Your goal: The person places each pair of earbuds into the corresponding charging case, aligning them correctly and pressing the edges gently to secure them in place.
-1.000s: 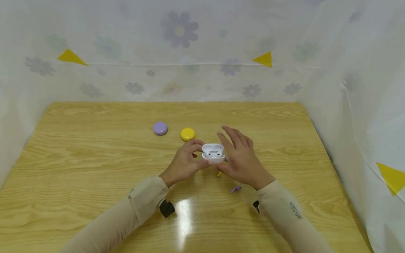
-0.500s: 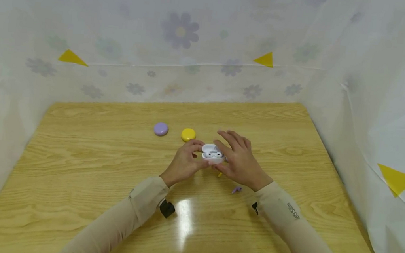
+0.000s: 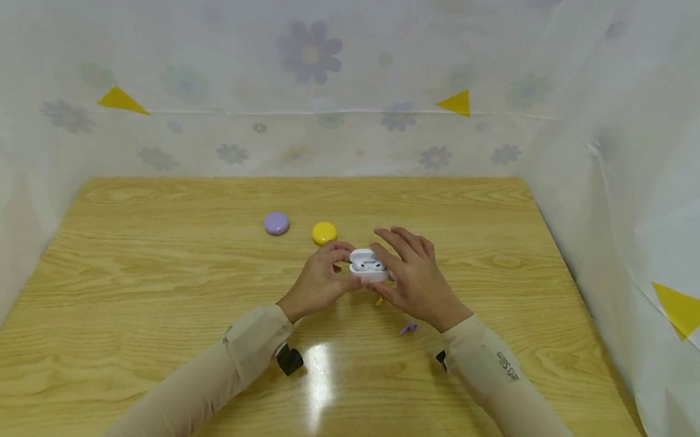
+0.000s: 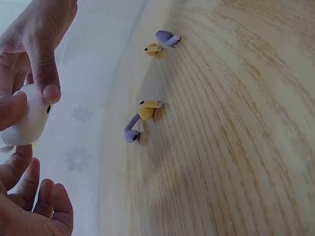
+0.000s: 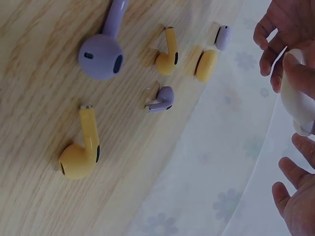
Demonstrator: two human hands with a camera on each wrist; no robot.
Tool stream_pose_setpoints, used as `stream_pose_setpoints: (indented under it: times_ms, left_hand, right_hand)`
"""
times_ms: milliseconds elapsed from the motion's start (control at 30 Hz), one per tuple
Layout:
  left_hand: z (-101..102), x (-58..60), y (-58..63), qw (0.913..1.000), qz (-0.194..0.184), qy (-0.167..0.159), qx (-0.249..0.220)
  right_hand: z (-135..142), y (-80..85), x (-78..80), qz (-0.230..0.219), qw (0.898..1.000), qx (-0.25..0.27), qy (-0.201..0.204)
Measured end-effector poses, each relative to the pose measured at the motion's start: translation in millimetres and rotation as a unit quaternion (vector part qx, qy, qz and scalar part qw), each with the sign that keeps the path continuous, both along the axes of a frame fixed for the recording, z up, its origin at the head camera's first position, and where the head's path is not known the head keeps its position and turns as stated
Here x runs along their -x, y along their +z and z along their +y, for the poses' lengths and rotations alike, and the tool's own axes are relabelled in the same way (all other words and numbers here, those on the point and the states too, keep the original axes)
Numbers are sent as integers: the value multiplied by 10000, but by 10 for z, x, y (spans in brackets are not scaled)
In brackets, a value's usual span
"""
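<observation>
Earbud case (image 3: 367,276) gripped by left hand (image 3: 319,281) and right hand (image 3: 418,279); white earbuds (image 3: 361,265) already seated, lid (image 3: 361,255) not closed, coloured earbuds (image 5: 78,161) loose.

In the head view, a hand could pass over the table (image 3: 136,263) at left or far right. The left hand (image 3: 322,279), right hand (image 3: 420,280) and white case (image 3: 369,275) block the centre; above-left stand purple disc (image 3: 276,224) and yellow disc (image 3: 324,233) (a gap parts them).
</observation>
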State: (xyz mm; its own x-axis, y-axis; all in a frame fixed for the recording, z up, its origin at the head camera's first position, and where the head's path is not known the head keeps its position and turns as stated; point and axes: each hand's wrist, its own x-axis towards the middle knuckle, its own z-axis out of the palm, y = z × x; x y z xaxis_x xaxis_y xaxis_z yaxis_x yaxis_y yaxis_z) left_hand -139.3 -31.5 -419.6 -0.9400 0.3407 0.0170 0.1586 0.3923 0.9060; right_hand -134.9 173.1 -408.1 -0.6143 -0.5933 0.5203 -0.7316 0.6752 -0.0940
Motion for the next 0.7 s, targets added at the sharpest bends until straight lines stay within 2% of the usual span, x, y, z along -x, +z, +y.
stream_pose_setpoints:
  times_ms: [700]
  left_hand:
    - [-2, 34, -10, 9999, -29, 95, 32]
  right_hand:
    - [-11, -15, -25, 289, 9993, 110, 189]
